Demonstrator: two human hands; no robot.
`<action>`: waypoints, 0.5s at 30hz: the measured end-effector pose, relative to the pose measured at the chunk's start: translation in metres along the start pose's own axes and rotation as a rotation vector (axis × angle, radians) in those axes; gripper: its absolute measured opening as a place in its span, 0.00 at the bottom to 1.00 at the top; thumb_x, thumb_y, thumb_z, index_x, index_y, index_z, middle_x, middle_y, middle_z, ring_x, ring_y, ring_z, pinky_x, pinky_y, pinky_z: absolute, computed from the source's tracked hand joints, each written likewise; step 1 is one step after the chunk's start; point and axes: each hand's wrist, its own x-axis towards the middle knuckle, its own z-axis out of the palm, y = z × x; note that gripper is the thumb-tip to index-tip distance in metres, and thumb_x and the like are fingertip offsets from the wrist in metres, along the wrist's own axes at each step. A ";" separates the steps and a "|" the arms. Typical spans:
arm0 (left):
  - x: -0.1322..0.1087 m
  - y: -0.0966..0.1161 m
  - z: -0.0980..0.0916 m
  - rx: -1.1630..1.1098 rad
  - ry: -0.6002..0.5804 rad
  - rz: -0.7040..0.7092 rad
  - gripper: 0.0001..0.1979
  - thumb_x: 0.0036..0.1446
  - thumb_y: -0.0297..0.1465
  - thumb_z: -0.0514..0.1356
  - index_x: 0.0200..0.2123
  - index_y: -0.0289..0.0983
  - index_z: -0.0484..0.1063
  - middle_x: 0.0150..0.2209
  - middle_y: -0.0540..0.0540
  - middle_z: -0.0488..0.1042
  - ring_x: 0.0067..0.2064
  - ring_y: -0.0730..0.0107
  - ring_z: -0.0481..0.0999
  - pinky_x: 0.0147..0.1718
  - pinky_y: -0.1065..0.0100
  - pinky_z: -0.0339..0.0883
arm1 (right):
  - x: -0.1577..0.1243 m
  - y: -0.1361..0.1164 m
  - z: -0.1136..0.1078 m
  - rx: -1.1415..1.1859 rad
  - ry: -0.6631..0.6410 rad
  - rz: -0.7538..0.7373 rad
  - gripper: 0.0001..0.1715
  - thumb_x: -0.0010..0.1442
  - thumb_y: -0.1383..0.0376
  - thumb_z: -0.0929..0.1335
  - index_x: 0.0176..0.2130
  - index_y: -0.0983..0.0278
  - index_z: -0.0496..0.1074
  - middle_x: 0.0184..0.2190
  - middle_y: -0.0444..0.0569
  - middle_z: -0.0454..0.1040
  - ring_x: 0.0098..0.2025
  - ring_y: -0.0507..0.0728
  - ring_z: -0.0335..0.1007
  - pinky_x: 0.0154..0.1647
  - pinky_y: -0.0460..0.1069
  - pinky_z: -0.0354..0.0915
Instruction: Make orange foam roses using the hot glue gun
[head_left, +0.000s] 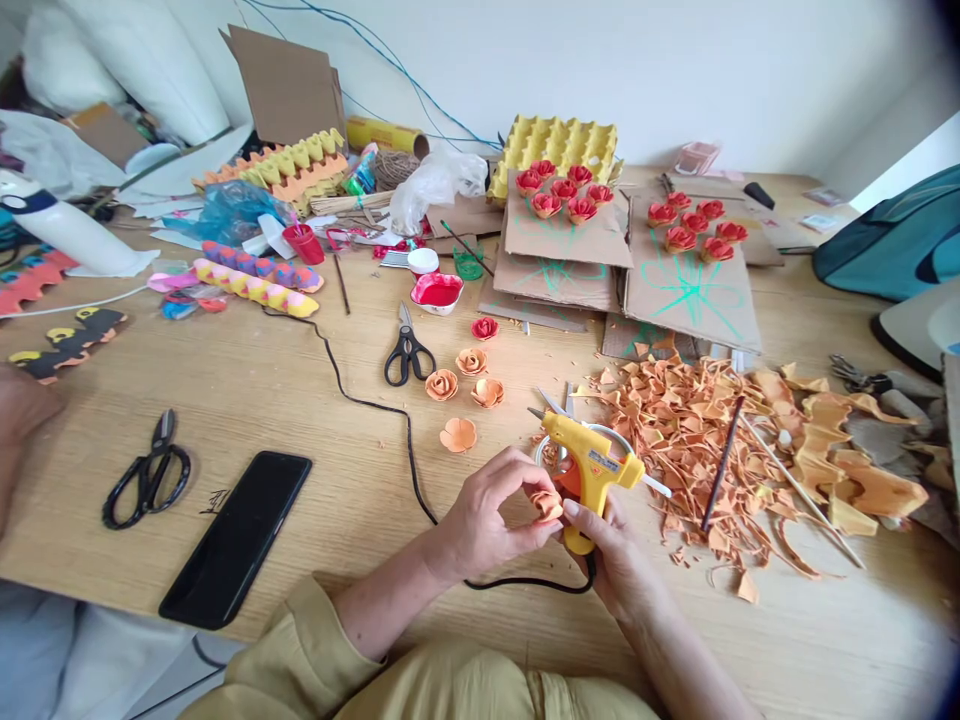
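Observation:
My left hand (480, 512) pinches a small orange egg-carton flower (546, 504) between thumb and fingers. A yellow hot glue gun (591, 465) is held in my right hand (616, 552), its nozzle aimed up and to the left. The right thumb reaches to the flower's edge, beside the left fingertips. Beyond my hands stand several loose orange flowers, among them an open cup-shaped one (458, 435) and a rolled one (442, 385). A red painted flower (485, 328) sits behind them. Part of the glue gun's handle is hidden by my right hand.
Orange carton scraps (675, 440) are heaped at the right. Black-handled scissors (409, 350), another pair (150, 475) and a phone (236, 540) lie leftward. Red flowers rest on cardboard (694, 295) behind. A black cord (411, 455) crosses the table. Another person's hand (26, 405) is far left.

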 end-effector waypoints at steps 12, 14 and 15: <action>0.001 0.001 0.001 0.039 0.014 0.082 0.08 0.57 0.25 0.65 0.40 0.38 0.70 0.34 0.48 0.73 0.37 0.69 0.74 0.37 0.70 0.70 | -0.001 0.001 -0.001 0.065 0.016 0.023 0.25 0.47 0.62 0.81 0.44 0.57 0.76 0.38 0.47 0.82 0.36 0.55 0.77 0.31 0.45 0.71; 0.001 0.001 0.002 0.036 0.021 0.087 0.09 0.57 0.24 0.64 0.40 0.38 0.70 0.34 0.48 0.73 0.37 0.69 0.74 0.37 0.70 0.71 | -0.001 0.001 0.000 0.072 0.017 0.027 0.25 0.46 0.62 0.82 0.44 0.56 0.77 0.38 0.47 0.82 0.36 0.55 0.77 0.32 0.45 0.72; 0.000 0.001 0.002 0.032 0.027 0.090 0.09 0.57 0.24 0.64 0.40 0.38 0.70 0.34 0.48 0.74 0.37 0.69 0.74 0.37 0.70 0.71 | -0.001 0.000 0.000 0.075 0.015 0.028 0.25 0.46 0.62 0.82 0.44 0.56 0.77 0.38 0.46 0.82 0.36 0.55 0.77 0.32 0.45 0.72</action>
